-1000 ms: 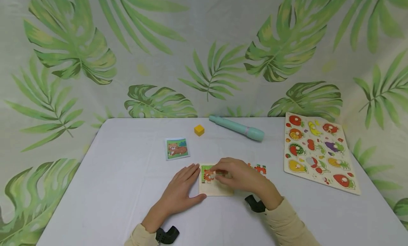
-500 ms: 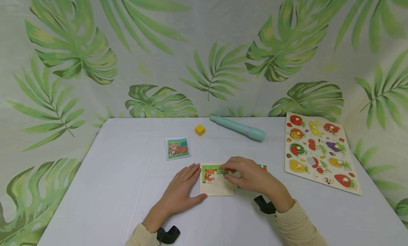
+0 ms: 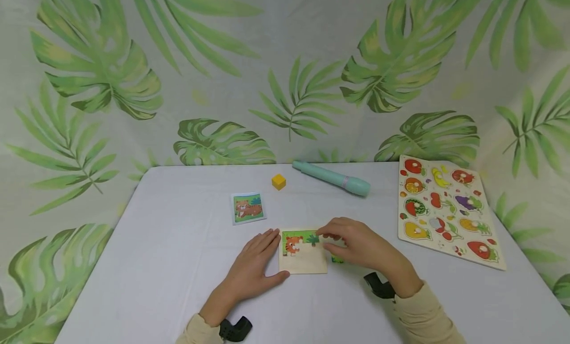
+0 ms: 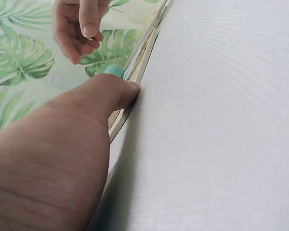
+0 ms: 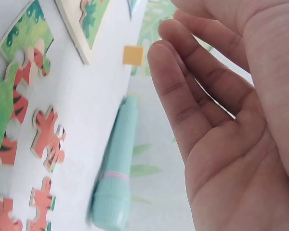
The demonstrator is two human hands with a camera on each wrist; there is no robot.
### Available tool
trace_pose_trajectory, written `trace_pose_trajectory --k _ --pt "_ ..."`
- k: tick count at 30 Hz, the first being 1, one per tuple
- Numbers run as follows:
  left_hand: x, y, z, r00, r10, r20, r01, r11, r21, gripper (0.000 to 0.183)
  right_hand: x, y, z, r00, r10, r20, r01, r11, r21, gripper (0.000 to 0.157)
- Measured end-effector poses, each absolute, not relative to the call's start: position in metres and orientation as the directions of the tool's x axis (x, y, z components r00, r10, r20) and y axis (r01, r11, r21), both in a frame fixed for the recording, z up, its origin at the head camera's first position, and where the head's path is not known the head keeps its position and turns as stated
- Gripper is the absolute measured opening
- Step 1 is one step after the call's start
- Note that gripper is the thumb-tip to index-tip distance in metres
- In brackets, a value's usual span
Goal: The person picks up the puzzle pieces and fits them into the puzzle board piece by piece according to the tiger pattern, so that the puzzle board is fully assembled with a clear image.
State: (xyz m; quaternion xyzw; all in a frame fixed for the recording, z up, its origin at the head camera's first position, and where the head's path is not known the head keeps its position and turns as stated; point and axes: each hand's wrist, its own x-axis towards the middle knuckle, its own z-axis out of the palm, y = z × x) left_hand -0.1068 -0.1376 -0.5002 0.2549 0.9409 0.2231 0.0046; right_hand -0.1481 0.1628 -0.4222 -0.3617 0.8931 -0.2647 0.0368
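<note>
A small wooden puzzle tray (image 3: pixel 304 264) lies at the table's middle, with tiger and green pieces fitted along its top and bare wood below. My left hand (image 3: pixel 254 262) rests flat along its left side, the thumb at the near left corner; the left wrist view shows that thumb (image 4: pixel 127 94) against the tray's edge. Just off the tray's right edge hovers my right hand (image 3: pixel 352 242), fingers loosely bent with nothing between them. Beneath it are loose puzzle pieces (image 5: pixel 47 137), orange-striped and green, mostly hidden from the head view.
A picture card (image 3: pixel 248 208) of a tiger lies beyond my left hand. Behind the tray sit a yellow cube (image 3: pixel 278 181) and a mint-green cylindrical stick (image 3: pixel 331 178). At right is a fruit peg board (image 3: pixel 450 213). A leaf-patterned cloth (image 3: pixel 294 76) hangs at the table's back edge.
My right hand has moved right, off the tray, uncovering the green pieces at its top right. The left hand has stayed in place.
</note>
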Motion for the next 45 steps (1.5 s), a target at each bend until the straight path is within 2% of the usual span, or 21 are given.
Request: trace_pose_trajectory --k 20,45 --pt "-0.106 -0.137 -0.500 -0.872 0.475 0.115 0.474 0.765 0.436 0.091 -0.155 0.193 -0.427 -0.793 -0.600 0.106 -0.564 0.655 -0.504 0.032" --pt "-0.106 -0.137 -0.500 -0.871 0.476 0.120 0.479 0.770 0.422 0.089 -0.167 0.216 -0.446 -0.850 -0.526 0.004 -0.460 0.740 -0.491 0.041"
